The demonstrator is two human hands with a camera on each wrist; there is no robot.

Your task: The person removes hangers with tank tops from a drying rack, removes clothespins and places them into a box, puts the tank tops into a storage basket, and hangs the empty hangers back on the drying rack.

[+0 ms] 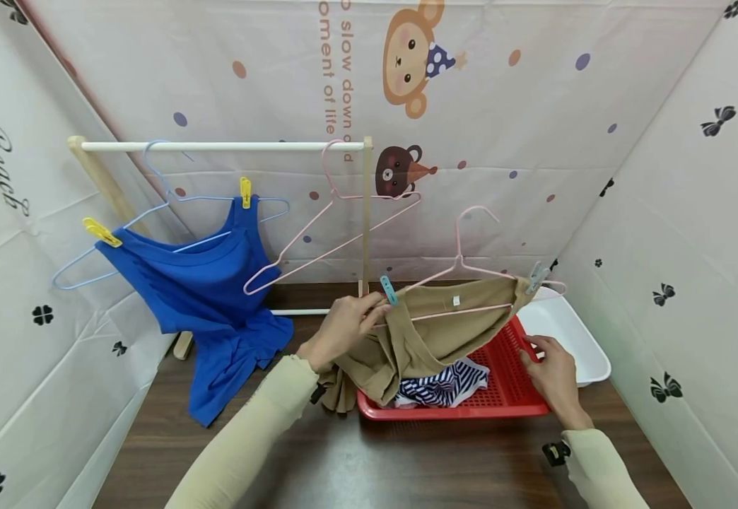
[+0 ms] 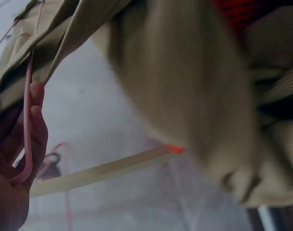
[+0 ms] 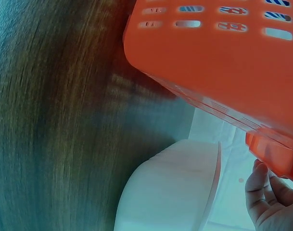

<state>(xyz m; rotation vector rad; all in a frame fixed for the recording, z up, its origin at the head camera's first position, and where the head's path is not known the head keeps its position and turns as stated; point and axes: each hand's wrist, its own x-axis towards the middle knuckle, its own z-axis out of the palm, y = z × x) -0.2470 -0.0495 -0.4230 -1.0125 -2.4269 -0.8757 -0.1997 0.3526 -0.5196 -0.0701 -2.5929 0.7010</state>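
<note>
My left hand [image 1: 348, 322] grips the left end of a pink hanger [image 1: 459, 244], whose bar [image 2: 28, 110] runs across the palm in the left wrist view. From this hanger hangs a khaki top [image 1: 429, 346], with a blue clothespin [image 1: 389, 290] at its left shoulder and a pale grey clothespin [image 1: 537, 276] at its right. The top droops over a red basket [image 1: 454, 412] that holds a striped navy-and-white garment [image 1: 448, 385]. At the basket's right side, my right hand [image 1: 553, 375] pinches the protruding handle [image 3: 273, 151].
A white-barred rack [image 1: 223, 146] stands at the back left. On it hang a blue garment [image 1: 216, 283] on a light blue hanger, held by yellow clothespins [image 1: 245, 192], and a bare pink hanger [image 1: 293, 247]. Behind the right hand sits a white tub [image 1: 572, 339].
</note>
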